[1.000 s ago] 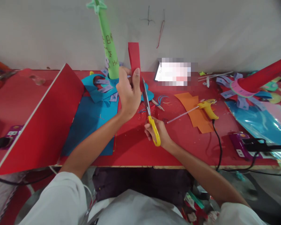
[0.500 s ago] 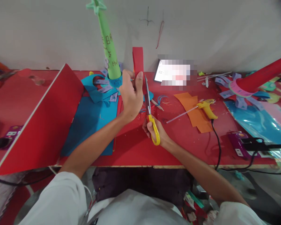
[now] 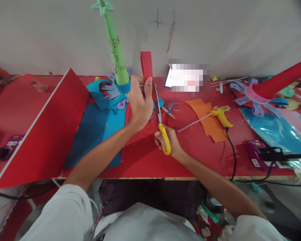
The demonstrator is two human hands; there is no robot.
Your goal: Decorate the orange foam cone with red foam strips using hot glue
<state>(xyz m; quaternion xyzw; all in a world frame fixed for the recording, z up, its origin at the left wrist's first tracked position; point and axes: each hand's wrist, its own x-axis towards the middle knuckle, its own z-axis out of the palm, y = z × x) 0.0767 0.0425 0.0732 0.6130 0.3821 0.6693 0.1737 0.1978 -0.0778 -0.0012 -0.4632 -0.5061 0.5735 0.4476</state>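
Observation:
Raised over the table, my left hand (image 3: 141, 103) pinches a folded red paper strip (image 3: 146, 64) between thumb and fingers; its upper end stands up above the thumb. My right hand (image 3: 170, 139) grips yellow-handled scissors (image 3: 166, 140), blades pointing up. The blades lie along the right side of the strip, just beside my left thumb. Whether they are cutting into the paper I cannot tell. Behind my left hand stands a green paper cone (image 3: 117, 57) with writing and a star on top, its base ringed by blue and lilac strips.
A yellow glue gun (image 3: 222, 115) with a black cord lies by orange paper (image 3: 199, 108). A lit phone (image 3: 185, 78) leans on the wall. Blue sheet (image 3: 95, 140) and an upright red board (image 3: 50, 134) are left; a red cone (image 3: 283, 78) and purple power strip (image 3: 256, 154) are right.
The upper end of the red strip has tilted slightly left. The scissor blades have shifted a little left, closer to my left thumb. My left hand stays nearly still.

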